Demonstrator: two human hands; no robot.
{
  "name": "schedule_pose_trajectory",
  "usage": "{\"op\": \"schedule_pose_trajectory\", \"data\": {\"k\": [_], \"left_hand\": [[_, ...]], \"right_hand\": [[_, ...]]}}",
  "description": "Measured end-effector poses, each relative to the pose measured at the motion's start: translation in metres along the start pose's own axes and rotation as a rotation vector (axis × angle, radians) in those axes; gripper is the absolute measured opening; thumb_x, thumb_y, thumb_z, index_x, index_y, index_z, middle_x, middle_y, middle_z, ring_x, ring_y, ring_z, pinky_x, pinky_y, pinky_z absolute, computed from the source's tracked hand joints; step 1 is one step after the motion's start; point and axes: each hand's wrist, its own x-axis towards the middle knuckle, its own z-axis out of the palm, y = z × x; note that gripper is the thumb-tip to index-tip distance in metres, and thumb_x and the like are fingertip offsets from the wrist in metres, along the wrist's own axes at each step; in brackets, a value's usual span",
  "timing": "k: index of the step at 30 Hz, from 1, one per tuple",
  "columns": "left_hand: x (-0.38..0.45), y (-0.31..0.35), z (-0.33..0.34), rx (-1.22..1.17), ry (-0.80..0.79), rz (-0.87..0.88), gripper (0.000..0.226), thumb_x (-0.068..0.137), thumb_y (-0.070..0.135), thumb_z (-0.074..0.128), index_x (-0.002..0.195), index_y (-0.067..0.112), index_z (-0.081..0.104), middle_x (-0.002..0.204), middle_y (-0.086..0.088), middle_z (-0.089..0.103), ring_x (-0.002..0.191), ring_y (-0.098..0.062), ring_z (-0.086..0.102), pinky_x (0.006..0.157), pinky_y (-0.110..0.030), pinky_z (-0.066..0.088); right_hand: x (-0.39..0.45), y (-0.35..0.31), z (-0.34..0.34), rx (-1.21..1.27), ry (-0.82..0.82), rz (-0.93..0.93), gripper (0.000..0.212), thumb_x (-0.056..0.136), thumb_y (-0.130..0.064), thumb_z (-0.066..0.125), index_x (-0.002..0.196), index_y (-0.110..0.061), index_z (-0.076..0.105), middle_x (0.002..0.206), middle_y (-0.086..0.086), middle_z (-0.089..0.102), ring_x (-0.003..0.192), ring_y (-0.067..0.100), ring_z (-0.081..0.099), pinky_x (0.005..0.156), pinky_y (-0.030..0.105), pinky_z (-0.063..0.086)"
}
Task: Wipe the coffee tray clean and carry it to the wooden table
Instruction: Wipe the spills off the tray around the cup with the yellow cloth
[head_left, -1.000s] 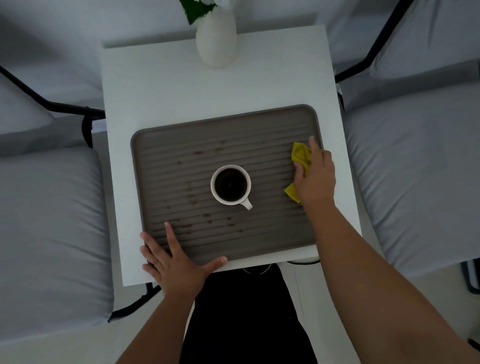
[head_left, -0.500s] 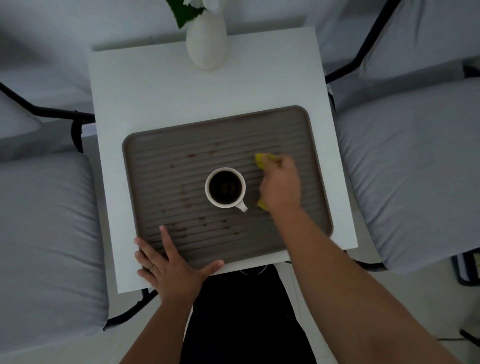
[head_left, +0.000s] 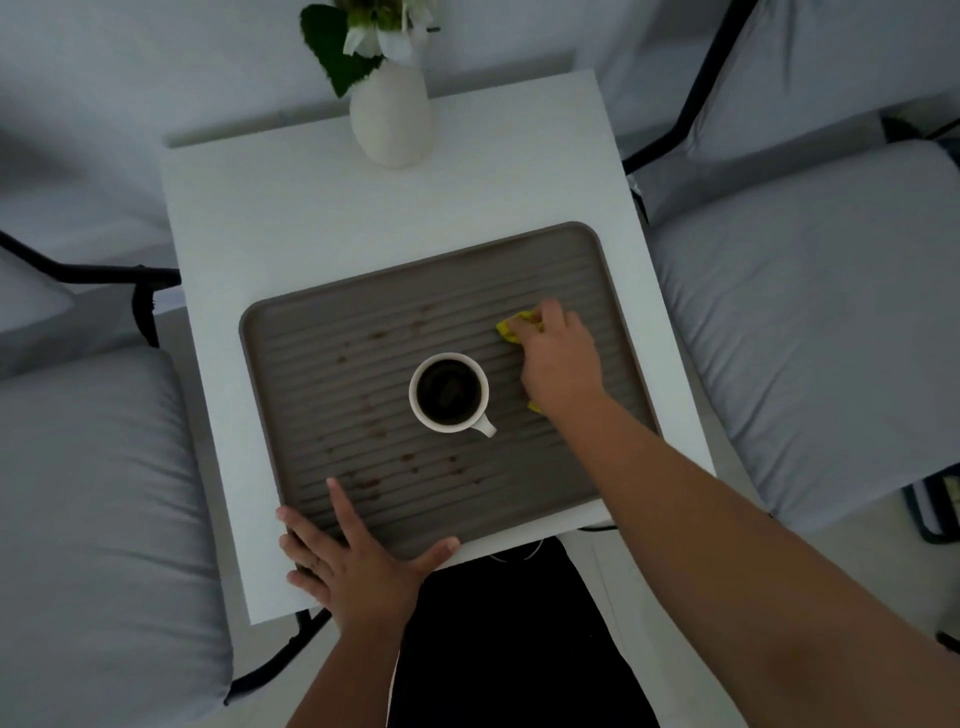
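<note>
A grey-brown ridged tray (head_left: 322, 332) lies on a small white table (head_left: 291, 208). Brown coffee spots dot its left and near parts. A white cup (head_left: 450, 393) of dark coffee stands at the tray's middle, handle toward me. My right hand (head_left: 558, 361) presses a yellow cloth (head_left: 511, 330) onto the tray just right of the cup, fingers curled over it; most of the cloth is hidden under the hand. My left hand (head_left: 353, 556) lies flat with spread fingers on the tray's near left corner.
A white vase (head_left: 390, 117) with green leaves and white flowers stands at the table's far edge. Grey cushioned chairs with black frames flank the table, one at the left (head_left: 93, 499) and one at the right (head_left: 810, 312). No wooden table is in view.
My right hand has slid the yellow cloth from the tray's right edge leftward toward the cup. My left hand has stayed on the near left corner.
</note>
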Motion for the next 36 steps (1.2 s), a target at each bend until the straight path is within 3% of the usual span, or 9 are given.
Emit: {"op": "schedule_pose_trajectory", "data": {"k": [2,6,9,11,14,20,25,32,36], "left_hand": [[-0.001,0.0,-0.001,-0.013,0.006,-0.003,0.152,0.03,0.086,0.064,0.143,0.042,-0.028,0.15,-0.008,-0.041,0.143,-0.034,-0.026,0.114,-0.058,-0.008],[0.0,0.0,-0.001,-0.013,0.009,0.004,0.153,0.031,0.086,0.064,0.143,0.041,-0.03,0.15,-0.009,-0.041,0.143,-0.034,-0.025,0.114,-0.059,-0.008],[0.0,0.0,-0.001,-0.029,0.015,0.007,0.153,0.03,0.085,0.065,0.141,0.043,-0.032,0.15,-0.008,-0.04,0.143,-0.033,-0.026,0.114,-0.059,-0.009],[0.0,0.0,0.0,-0.037,0.02,0.012,0.153,0.029,0.085,0.065,0.141,0.043,-0.031,0.151,-0.008,-0.039,0.144,-0.033,-0.026,0.114,-0.059,-0.008],[0.002,-0.001,0.0,-0.027,0.03,0.012,0.154,0.03,0.086,0.064,0.142,0.041,-0.031,0.152,-0.008,-0.037,0.144,-0.034,-0.024,0.114,-0.059,-0.006],[0.002,-0.002,-0.001,-0.019,0.014,-0.005,0.154,0.029,0.087,0.063,0.14,0.04,-0.034,0.151,-0.007,-0.039,0.144,-0.033,-0.024,0.115,-0.058,-0.006],[0.001,0.003,-0.003,-0.01,-0.006,-0.018,0.155,0.029,0.087,0.063,0.142,0.038,-0.031,0.149,-0.006,-0.043,0.143,-0.032,-0.027,0.115,-0.056,-0.009],[0.002,0.001,-0.002,-0.012,-0.006,-0.018,0.155,0.031,0.086,0.066,0.143,0.038,-0.031,0.149,-0.007,-0.043,0.143,-0.033,-0.028,0.114,-0.056,-0.011],[0.002,0.001,-0.002,-0.017,-0.004,-0.008,0.155,0.03,0.085,0.066,0.143,0.038,-0.031,0.15,-0.007,-0.042,0.143,-0.034,-0.028,0.113,-0.057,-0.011]], "right_hand": [[0.005,0.016,-0.01,-0.018,0.027,0.005,0.046,0.07,0.002,0.063,0.114,-0.011,0.066,0.116,0.023,0.053,0.095,0.042,0.052,0.081,0.046,0.047],[0.003,0.051,-0.014,-0.001,0.098,0.27,0.054,0.072,0.006,0.055,0.119,-0.021,0.064,0.121,0.018,0.048,0.1,0.038,0.049,0.083,0.042,0.047],[0.005,0.023,-0.003,0.05,0.081,0.192,0.043,0.077,-0.005,0.055,0.099,-0.041,0.063,0.117,0.008,0.049,0.097,0.033,0.053,0.065,0.04,0.056],[0.007,0.001,0.004,0.056,0.06,0.062,0.032,0.08,-0.012,0.06,0.1,-0.038,0.062,0.116,0.009,0.051,0.101,0.032,0.051,0.067,0.037,0.052],[0.011,0.007,0.002,0.115,0.081,-0.004,0.045,0.075,0.001,0.066,0.114,-0.022,0.067,0.119,0.016,0.055,0.1,0.039,0.051,0.079,0.043,0.05],[0.025,0.031,-0.004,0.136,0.115,0.215,0.045,0.08,0.001,0.053,0.117,-0.023,0.065,0.124,0.015,0.052,0.108,0.036,0.047,0.088,0.038,0.047],[0.03,-0.009,0.005,0.108,-0.001,-0.157,0.038,0.08,-0.004,0.061,0.112,-0.021,0.069,0.116,0.019,0.056,0.098,0.041,0.051,0.082,0.044,0.048],[0.045,0.024,-0.013,0.04,0.022,0.147,0.052,0.08,0.0,0.057,0.125,-0.025,0.06,0.128,0.016,0.044,0.113,0.037,0.044,0.094,0.042,0.044],[0.041,-0.015,-0.006,-0.005,-0.064,-0.071,0.043,0.087,-0.007,0.048,0.125,-0.025,0.058,0.122,0.014,0.049,0.109,0.034,0.046,0.089,0.038,0.042]]}}
